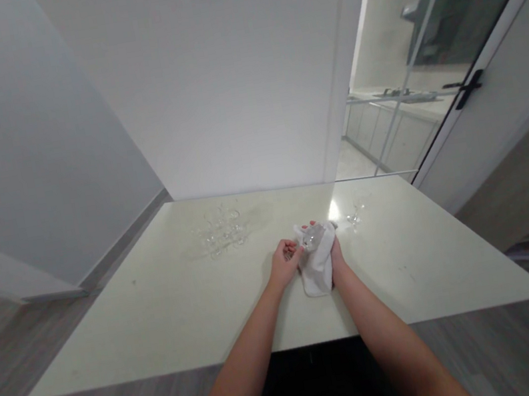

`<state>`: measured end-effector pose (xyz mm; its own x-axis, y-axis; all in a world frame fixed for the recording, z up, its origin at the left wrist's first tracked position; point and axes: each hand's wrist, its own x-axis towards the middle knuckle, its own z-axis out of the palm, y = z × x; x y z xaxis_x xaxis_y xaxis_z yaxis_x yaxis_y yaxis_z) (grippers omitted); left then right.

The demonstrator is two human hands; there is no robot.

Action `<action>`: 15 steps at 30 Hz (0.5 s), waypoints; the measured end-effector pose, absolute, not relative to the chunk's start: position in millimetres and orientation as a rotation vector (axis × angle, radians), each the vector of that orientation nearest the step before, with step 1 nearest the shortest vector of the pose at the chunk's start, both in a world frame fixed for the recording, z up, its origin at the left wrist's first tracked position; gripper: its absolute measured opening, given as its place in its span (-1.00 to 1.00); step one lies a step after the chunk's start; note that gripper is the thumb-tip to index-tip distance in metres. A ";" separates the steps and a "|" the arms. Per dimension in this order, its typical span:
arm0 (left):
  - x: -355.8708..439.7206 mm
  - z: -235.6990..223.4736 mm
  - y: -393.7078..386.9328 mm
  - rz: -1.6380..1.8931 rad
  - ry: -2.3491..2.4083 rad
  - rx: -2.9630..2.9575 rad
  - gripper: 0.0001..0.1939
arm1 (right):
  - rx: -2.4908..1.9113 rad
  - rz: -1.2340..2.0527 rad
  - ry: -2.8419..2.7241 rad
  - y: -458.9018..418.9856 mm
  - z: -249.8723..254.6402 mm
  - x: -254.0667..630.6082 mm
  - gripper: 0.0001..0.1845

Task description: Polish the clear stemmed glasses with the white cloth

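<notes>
A white cloth (316, 277) drapes over my right hand (337, 257), which is closed around it from the right and beneath. Inside its folds rests a clear drinking glass (312, 237), tilted and partly covered. Red-nailed fingertips show beyond the glass's far side. My left hand (285, 261) is at the cloth's left edge, fingers curled and thumb reaching to the glass. What lies between those curled fingers is too small to make out. Both hands are just above the pale table (161, 310).
Several clear stemmed glasses (224, 232) stand grouped at the table's back left. Another clear glass object (353, 217) is to the right of the cloth, its outline hard to read. A white wall (229, 109) borders the far edge, with a glazed door (460, 91) at right.
</notes>
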<state>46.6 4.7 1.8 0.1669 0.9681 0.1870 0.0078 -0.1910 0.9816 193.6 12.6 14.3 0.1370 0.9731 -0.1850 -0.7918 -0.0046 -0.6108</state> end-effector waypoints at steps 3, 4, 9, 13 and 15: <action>46.5 1.2 5.1 1.187 0.993 1.435 -0.59 | -0.673 1.432 -0.395 8.6 14.7 191.6 -0.57; 46.3 1.0 5.3 1.178 0.989 1.439 -0.59 | -0.671 1.429 -0.410 7.3 14.8 191.0 -0.55; 46.1 -0.3 6.6 1.163 0.988 1.461 -0.59 | -0.671 1.451 -0.414 3.9 16.5 190.1 -0.51; 47.0 -0.7 8.3 1.155 0.995 1.451 -0.58 | -0.654 1.456 -0.445 3.3 13.1 188.3 -0.50; 46.8 -0.8 8.6 1.191 1.013 1.459 -0.59 | -0.656 1.418 -0.507 5.0 7.4 186.1 -0.50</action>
<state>46.8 8.6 -0.8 0.1781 0.9664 0.1853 0.0275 -0.1931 0.9808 186.1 5.0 7.4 0.0993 0.9931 -0.0622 -0.7290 0.0301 -0.6839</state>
